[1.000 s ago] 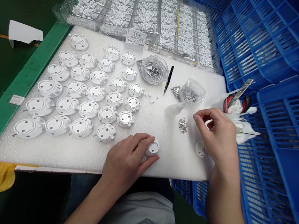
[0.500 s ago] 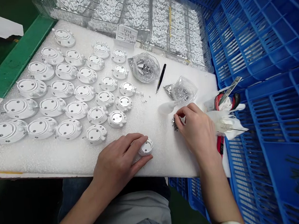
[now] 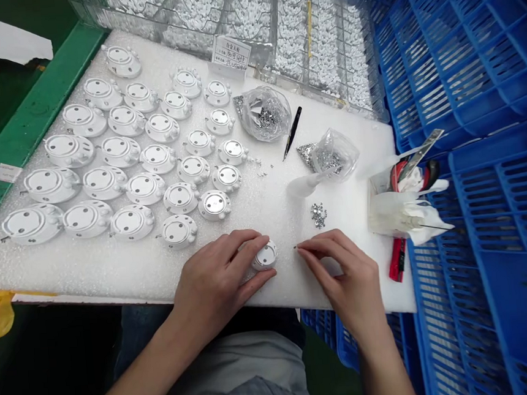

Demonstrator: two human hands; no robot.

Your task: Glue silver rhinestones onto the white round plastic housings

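My left hand [image 3: 219, 275] rests on the white foam sheet [image 3: 112, 266] with its fingers curled round a small white round part [image 3: 265, 256], holding it steady. My right hand [image 3: 344, 273] lies just to the right of that part, thumb and forefinger pinched on a tiny metal piece [image 3: 295, 247] whose tip points at the part. A small heap of loose metal pieces [image 3: 318, 214] lies on the foam above my right hand.
Several rows of white round parts [image 3: 123, 173] cover the left of the foam. Two clear bags of metal bits [image 3: 265, 114] [image 3: 333, 154], black tweezers [image 3: 292, 133], a white cup of tools [image 3: 403, 210] and a red cutter [image 3: 395, 259] lie right. Clear trays [image 3: 247, 14] behind, blue crates [image 3: 465, 81] right.
My right hand left the heap of metal pieces and came down and left to beside the white part, now pinching a tiny piece. My left hand kept hold of the part.
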